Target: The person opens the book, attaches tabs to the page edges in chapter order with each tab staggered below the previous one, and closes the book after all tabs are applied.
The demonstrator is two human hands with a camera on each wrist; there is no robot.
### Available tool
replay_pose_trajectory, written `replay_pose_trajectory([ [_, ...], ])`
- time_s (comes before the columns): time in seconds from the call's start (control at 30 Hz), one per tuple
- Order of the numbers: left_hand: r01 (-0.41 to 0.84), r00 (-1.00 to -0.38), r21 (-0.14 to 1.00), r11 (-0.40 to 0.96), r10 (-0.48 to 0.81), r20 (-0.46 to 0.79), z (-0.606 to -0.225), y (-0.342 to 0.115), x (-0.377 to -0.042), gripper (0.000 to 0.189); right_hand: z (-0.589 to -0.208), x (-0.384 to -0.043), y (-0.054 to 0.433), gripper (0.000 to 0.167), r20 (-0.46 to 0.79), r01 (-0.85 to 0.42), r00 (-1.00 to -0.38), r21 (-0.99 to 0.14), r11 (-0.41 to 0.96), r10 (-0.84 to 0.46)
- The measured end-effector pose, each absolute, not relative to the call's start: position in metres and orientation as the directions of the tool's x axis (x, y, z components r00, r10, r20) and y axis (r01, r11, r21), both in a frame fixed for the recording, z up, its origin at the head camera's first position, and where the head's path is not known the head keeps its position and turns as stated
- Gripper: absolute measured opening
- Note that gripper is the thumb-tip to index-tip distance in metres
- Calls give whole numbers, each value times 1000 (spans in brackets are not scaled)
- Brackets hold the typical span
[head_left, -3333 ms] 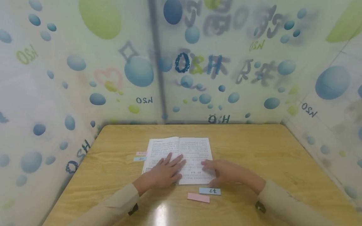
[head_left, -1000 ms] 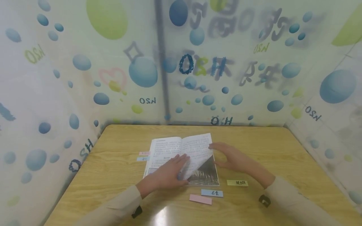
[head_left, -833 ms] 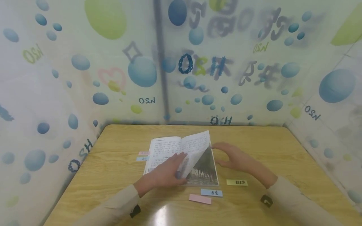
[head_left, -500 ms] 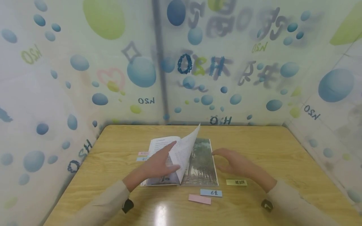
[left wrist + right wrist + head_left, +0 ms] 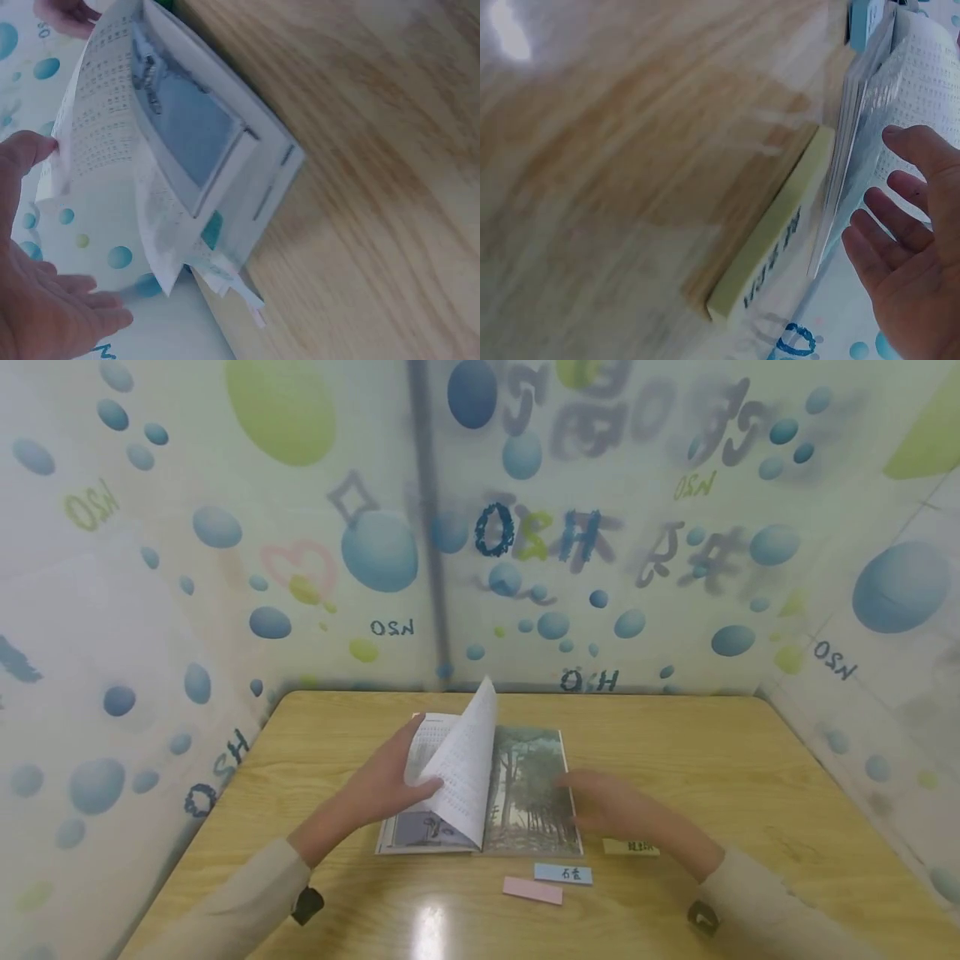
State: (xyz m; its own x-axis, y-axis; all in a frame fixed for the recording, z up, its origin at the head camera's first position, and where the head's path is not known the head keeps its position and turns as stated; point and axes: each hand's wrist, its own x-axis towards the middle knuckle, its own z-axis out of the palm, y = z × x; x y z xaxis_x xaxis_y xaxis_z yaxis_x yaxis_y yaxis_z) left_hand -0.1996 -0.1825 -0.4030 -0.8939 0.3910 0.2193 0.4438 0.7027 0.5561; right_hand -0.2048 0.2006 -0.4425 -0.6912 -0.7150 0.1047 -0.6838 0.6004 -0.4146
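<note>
An open book lies on the table, its right page [image 5: 528, 802] filled by a picture of trees. One printed leaf [image 5: 471, 768] stands raised and curls over toward the left. My left hand [image 5: 367, 793] is at that leaf, its thumb [image 5: 34, 150] against the leaf's edge and its other fingers spread apart from the paper. Over the book's right edge is my right hand [image 5: 615, 806], fingers loosely bent, gripping nothing. Under its wrist a yellow sticky-note pad [image 5: 772, 240] with dark handwriting is partly hidden in the head view.
A blue sticky-note pad [image 5: 562, 874] with handwriting and a pink one [image 5: 532, 891] lie in front of the book. Small paper tabs [image 5: 244, 292] stick out from the book's pages. Patterned walls [image 5: 360, 635] surround the wooden table [image 5: 675, 735] at the back and sides.
The right-hand leaf has lifted and swung leftward, baring the tree picture. My left hand has moved left with it. My right hand has left the leaf and stays by the book's right edge.
</note>
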Motion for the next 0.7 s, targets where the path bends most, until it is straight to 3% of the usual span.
replay_pose_trajectory([
  [0.3,545,-826,261,797,457,331,-422,-173,-194,106,-443,-192,183,52,23,-661,-662,-490,569,-749],
  [0.53,588,-807,147,795,565,173,-437,-146,-190,87,-446,-193,179,65,-43,-643,-656,-490,588,-753],
  [0.7,630,-773,169,758,634,36,-442,-130,-188,67,-443,-194,175,66,-50,-653,-634,-499,570,-771],
])
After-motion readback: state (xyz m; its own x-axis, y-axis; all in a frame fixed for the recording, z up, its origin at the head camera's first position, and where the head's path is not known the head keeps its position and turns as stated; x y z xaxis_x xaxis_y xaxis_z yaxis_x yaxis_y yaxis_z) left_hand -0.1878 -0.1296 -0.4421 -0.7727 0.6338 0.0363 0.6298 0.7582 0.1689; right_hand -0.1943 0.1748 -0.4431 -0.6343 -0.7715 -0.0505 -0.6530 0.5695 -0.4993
